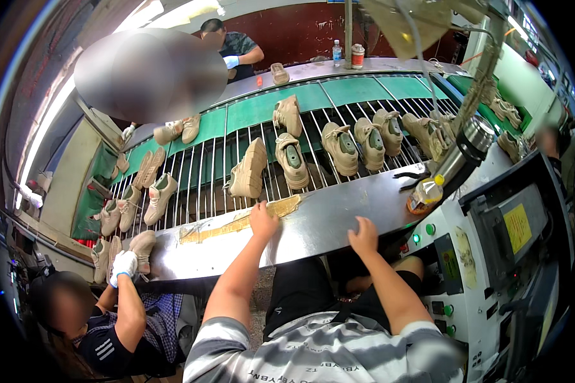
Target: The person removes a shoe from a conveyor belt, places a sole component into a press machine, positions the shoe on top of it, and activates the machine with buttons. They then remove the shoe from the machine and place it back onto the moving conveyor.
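Note:
My left hand (262, 219) is over the metal ledge, its fingers loosely bent and apart, holding nothing that I can see. Just beyond its fingertips, a beige sneaker (248, 171) lies tipped with its sole showing. My right hand (363, 236) hovers at the ledge's near edge, open, with thumb and fingers spread. Beyond the hands, an upright beige sneaker (292, 161) rests on the metal bars (310, 150), its green insole visible. To its right stand another beige sneaker (340, 149) and several more like it.
A steel thermos (464, 150) and a bottle of amber drink (425, 195) stand at the ledge's right end, above a control panel (442, 255) with green buttons. At lower left, a co-worker's gloved hand (124, 265) touches a sneaker. Another person (238, 51) works across the line.

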Demonstrator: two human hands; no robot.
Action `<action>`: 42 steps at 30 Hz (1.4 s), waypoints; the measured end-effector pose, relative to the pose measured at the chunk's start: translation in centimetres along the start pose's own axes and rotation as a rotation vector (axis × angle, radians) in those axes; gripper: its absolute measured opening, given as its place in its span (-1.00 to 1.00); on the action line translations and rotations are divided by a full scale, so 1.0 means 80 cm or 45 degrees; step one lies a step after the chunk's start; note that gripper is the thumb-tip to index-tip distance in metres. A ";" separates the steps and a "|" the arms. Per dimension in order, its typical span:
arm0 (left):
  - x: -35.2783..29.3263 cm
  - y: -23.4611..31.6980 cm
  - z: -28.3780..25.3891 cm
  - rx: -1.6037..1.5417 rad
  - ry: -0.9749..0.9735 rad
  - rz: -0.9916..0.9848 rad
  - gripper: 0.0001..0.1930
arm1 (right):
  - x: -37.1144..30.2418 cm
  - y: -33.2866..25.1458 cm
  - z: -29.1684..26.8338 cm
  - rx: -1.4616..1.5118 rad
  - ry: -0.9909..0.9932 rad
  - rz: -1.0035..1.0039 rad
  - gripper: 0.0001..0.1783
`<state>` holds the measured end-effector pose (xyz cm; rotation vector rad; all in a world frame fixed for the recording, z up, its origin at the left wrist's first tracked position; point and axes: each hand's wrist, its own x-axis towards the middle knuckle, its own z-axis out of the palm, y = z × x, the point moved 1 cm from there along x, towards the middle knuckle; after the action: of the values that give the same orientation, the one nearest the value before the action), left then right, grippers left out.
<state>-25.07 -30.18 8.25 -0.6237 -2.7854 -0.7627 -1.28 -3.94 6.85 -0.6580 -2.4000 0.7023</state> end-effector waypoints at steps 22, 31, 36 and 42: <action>0.245 0.029 -0.036 0.817 -0.910 0.111 -0.38 | 0.044 -0.044 0.058 -0.390 -0.200 0.104 -0.41; 0.068 0.072 -0.156 0.202 -0.710 0.470 -0.20 | 0.029 -0.022 0.067 -0.239 -0.006 -0.002 -0.56; 0.055 -0.014 -0.069 0.040 -0.601 0.332 0.02 | 0.003 -0.002 0.052 0.019 -0.093 -0.068 -0.68; 0.036 0.030 -0.061 -0.031 -0.543 0.390 -0.20 | -0.096 0.025 -0.043 0.192 -0.141 -0.148 -0.68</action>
<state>-26.25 -29.84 14.26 -1.3182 -2.9347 -0.6618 7.01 -5.78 5.32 -0.4246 -2.4333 0.8801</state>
